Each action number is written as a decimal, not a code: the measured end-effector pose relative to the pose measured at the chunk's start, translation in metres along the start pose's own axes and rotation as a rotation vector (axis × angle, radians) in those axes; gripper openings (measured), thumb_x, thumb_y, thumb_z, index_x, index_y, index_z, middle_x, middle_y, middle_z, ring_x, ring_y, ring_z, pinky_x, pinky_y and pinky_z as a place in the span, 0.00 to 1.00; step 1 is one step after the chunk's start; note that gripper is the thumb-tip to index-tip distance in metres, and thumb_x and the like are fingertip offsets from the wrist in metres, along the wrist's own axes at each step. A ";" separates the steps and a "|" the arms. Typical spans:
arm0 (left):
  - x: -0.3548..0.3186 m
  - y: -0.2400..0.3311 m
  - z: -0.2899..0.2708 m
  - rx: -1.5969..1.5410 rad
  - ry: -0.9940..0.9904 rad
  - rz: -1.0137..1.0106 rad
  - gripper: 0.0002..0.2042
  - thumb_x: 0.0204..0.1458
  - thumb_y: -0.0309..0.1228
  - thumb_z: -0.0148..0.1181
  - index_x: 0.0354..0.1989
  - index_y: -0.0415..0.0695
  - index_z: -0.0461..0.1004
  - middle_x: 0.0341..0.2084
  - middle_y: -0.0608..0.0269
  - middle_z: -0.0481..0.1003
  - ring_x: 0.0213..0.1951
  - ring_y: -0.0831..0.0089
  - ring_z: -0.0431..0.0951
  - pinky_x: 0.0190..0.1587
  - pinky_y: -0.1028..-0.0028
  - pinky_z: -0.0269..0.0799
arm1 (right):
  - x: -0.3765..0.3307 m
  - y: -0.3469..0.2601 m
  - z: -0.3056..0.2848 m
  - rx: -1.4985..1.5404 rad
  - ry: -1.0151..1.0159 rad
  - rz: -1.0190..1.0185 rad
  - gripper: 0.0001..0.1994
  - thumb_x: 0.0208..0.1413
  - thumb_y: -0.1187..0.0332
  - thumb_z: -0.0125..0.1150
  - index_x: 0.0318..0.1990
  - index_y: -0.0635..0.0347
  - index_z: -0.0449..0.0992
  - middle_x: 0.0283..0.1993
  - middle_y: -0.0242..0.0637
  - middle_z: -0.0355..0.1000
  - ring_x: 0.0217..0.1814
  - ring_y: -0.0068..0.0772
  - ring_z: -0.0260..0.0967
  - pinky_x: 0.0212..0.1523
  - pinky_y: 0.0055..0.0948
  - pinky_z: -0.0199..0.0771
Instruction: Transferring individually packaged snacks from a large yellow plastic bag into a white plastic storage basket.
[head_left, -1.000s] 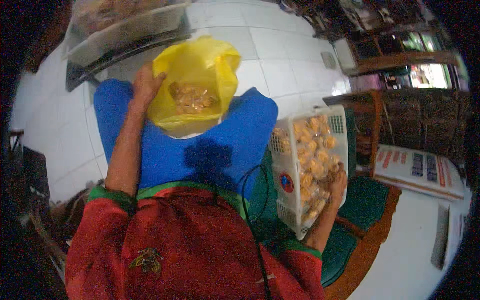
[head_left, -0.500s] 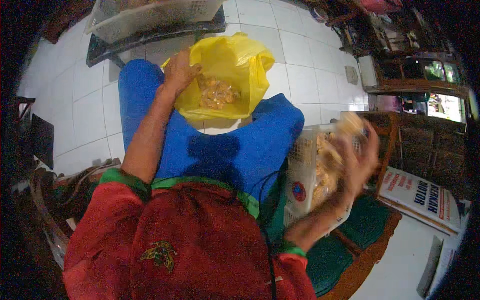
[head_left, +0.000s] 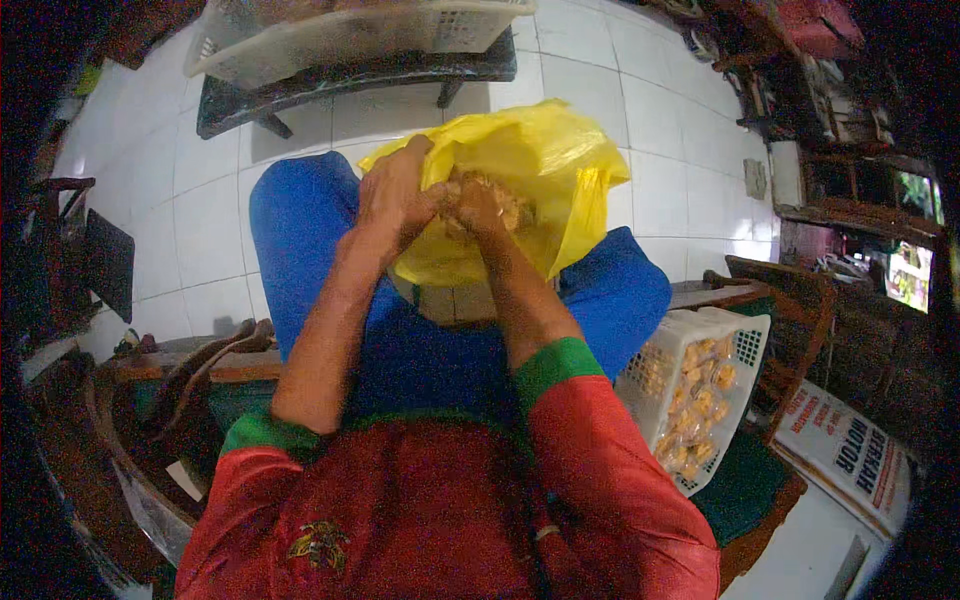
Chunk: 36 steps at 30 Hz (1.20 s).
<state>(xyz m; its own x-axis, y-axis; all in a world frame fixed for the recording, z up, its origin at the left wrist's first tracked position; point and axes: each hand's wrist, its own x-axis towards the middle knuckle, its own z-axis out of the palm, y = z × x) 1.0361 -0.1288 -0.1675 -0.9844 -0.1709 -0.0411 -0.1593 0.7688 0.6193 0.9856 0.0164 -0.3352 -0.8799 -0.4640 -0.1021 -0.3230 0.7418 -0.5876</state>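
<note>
A yellow plastic bag (head_left: 590, 190) stands open between my knees, its mouth facing up toward me. My left hand (head_left: 395, 195) grips the bag's left rim, with fingers curled over the plastic. Inside the mouth is my right hand (head_left: 478, 205), close beside my left fingers. It is closed around a clear packet of golden-brown snacks (head_left: 515, 210), though its fingertips are partly hidden. How many packets lie deeper in the bag cannot be seen.
By my right thigh, a white plastic basket (head_left: 655, 355) of several snack packets rests on the green-cushioned seat (head_left: 745, 490). Ahead, a large pale crate (head_left: 330, 45) sits on a low dark bench (head_left: 350, 90). A printed white board (head_left: 845, 450) lies at the right.
My right hand has swung from above the basket, carrying a snack packet, leftward into the yellow bag. My left hand keeps its hold on the rim. The view has shifted a little.
</note>
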 end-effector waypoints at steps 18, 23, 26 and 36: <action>0.029 -0.015 0.038 -0.054 0.014 0.311 0.25 0.45 0.35 0.63 0.51 0.37 0.66 0.44 0.42 0.72 0.47 0.47 0.72 0.47 0.59 0.68 | -0.177 -0.078 -0.269 -0.127 0.654 -0.306 0.22 0.47 0.64 0.57 0.50 0.63 0.69 0.51 0.48 0.67 0.55 0.48 0.63 0.57 0.39 0.62; 0.021 -0.009 0.043 0.211 0.104 0.303 0.29 0.45 0.35 0.63 0.54 0.36 0.62 0.45 0.40 0.71 0.45 0.45 0.72 0.45 0.56 0.68 | -0.353 -0.023 -0.337 -0.444 0.673 0.475 0.30 0.45 0.60 0.63 0.58 0.56 0.64 0.57 0.50 0.64 0.61 0.49 0.59 0.59 0.40 0.60; 0.020 -0.011 0.042 0.351 0.226 0.398 0.29 0.45 0.36 0.63 0.54 0.37 0.62 0.46 0.39 0.69 0.47 0.44 0.70 0.48 0.54 0.65 | -0.449 0.016 -0.321 -0.506 0.626 0.701 0.34 0.43 0.62 0.65 0.60 0.54 0.60 0.61 0.53 0.59 0.63 0.51 0.56 0.61 0.40 0.58; -0.076 0.176 0.069 0.025 0.185 0.873 0.26 0.47 0.32 0.60 0.55 0.37 0.63 0.50 0.43 0.65 0.54 0.46 0.63 0.57 0.56 0.57 | -0.484 0.032 -0.302 -0.452 0.480 0.929 0.37 0.40 0.68 0.67 0.61 0.53 0.58 0.64 0.57 0.51 0.62 0.57 0.55 0.58 0.42 0.62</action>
<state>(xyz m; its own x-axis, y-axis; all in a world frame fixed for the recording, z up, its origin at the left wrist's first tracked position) 1.0777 0.0621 -0.1097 -0.7286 0.3868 0.5653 0.6377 0.6844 0.3535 1.2960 0.4114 -0.0623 -0.8555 0.5171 0.0283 0.5128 0.8535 -0.0928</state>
